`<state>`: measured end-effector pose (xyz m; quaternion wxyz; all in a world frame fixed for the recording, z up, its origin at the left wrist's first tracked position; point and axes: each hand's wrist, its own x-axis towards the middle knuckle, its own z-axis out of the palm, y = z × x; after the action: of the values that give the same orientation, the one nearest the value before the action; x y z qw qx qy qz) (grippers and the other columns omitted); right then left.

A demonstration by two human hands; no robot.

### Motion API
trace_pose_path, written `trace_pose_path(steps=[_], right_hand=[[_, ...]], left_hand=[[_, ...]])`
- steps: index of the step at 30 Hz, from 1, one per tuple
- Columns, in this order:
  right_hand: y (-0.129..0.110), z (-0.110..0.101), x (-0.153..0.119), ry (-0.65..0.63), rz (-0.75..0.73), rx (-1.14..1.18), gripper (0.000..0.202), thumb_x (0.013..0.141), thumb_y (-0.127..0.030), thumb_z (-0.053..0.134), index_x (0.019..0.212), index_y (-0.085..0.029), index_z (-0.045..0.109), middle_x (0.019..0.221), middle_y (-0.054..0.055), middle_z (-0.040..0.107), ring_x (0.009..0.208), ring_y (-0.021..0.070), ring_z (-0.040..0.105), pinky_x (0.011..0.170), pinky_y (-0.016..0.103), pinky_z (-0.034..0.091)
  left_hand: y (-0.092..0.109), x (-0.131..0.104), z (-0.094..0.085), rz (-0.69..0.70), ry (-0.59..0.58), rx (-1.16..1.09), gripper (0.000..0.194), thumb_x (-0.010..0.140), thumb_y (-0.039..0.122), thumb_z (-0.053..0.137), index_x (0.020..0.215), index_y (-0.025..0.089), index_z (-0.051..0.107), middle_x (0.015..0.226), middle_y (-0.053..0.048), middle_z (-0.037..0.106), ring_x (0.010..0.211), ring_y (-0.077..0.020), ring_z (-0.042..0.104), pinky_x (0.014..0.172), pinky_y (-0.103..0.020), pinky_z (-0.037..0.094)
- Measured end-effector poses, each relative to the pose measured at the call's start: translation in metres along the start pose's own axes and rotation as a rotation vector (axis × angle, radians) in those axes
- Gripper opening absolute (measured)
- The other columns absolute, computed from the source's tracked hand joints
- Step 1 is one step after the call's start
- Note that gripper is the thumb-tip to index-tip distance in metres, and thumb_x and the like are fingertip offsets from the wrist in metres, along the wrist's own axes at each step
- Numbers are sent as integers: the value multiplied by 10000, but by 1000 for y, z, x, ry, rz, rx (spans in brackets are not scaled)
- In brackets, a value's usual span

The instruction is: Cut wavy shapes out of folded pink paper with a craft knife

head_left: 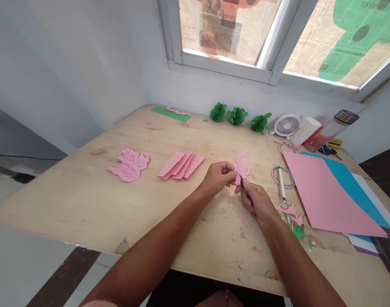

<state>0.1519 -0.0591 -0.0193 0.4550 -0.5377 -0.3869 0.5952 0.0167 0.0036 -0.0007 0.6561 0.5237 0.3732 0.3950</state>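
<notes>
The left hand [221, 175] pinches the pink cutout [243, 163] so near the dark tool [246, 192] in the right hand's clasp [258, 201] that slipping could tear it.

Pale wooden table [99, 209], kinda marked up in spots; stack of pink cutouts [131, 166] on the left, with pleated pink paper [182, 165] just right of it; green sheet [159, 112] far left; three green paper trees [236, 115], a little fan [287, 126] and a bottle [331, 129] along the far side; right side's got big coloured sheets [331, 192], a white pen [281, 184] across a thin ring [272, 175], plus messy scraps [298, 231]
</notes>
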Motion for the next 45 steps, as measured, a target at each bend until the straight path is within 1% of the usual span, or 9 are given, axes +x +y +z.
trace_pose_path(steps=[15, 23, 28, 39, 45], right_hand=[[0, 1, 1, 31, -10, -60, 396, 774, -545, 503, 687, -160, 533, 386, -97, 285, 333, 55, 158, 346, 211, 73], [3, -1, 2, 36, -42, -61, 373, 781, -514, 518, 690, -155, 553, 378, -97, 294, 327, 53, 175, 347, 210, 87], [2, 0, 2, 43, -30, -66, 380, 783, -514, 513, 691, -149, 563, 380, -96, 290, 328, 53, 168, 343, 209, 84], [6, -3, 4, 39, -47, -63, 407, 783, -537, 513, 684, -145, 563, 382, -95, 292, 326, 47, 170, 341, 200, 85], [7, -2, 4, 64, -42, -49, 408, 772, -548, 517, 667, -154, 543, 381, -97, 292, 327, 49, 169, 344, 203, 83]], left_hand=[[2, -1, 0, 7, -2, 4, 81, 688, 182, 604, 639, 134, 560, 504, 10, 578, 472, -74, 507, 460, -184, 358], [1, -2, 1, 8, -1, 4, 83, 693, 187, 595, 637, 136, 560, 501, 12, 575, 468, -71, 502, 450, -180, 344], [3, -3, 1, 0, -3, -2, 74, 685, 184, 592, 634, 140, 560, 499, 11, 576, 462, -73, 500, 453, -184, 349], [0, -1, 2, 10, -3, -17, 89, 674, 207, 603, 635, 145, 552, 517, 5, 585, 488, -88, 523, 473, -198, 376], [-2, 0, 3, 35, -2, -29, 123, 655, 240, 628, 628, 147, 552, 521, 3, 582, 503, -100, 526, 506, -223, 409]])
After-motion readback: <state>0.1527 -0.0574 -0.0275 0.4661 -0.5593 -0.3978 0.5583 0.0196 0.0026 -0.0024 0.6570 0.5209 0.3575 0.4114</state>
